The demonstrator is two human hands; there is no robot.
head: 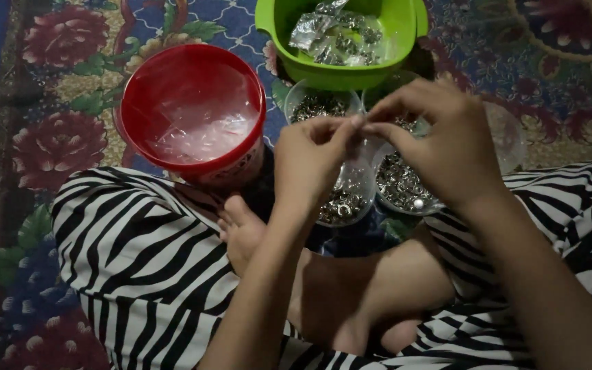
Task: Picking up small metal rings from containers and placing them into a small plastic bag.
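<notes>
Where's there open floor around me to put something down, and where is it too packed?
Bare carpet lies left of the red bucket, and more shows far right of the green tub. It is crowded in front: clear bowls of metal rings sit tight together under the left hand and right hand.

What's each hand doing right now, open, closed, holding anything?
Left hand: fingertips pinched closed on something too small to identify.
Right hand: fingertips pinched closed against the left's, above the clear plastic bowls of small metal rings; contents of the grip cannot be told.
</notes>
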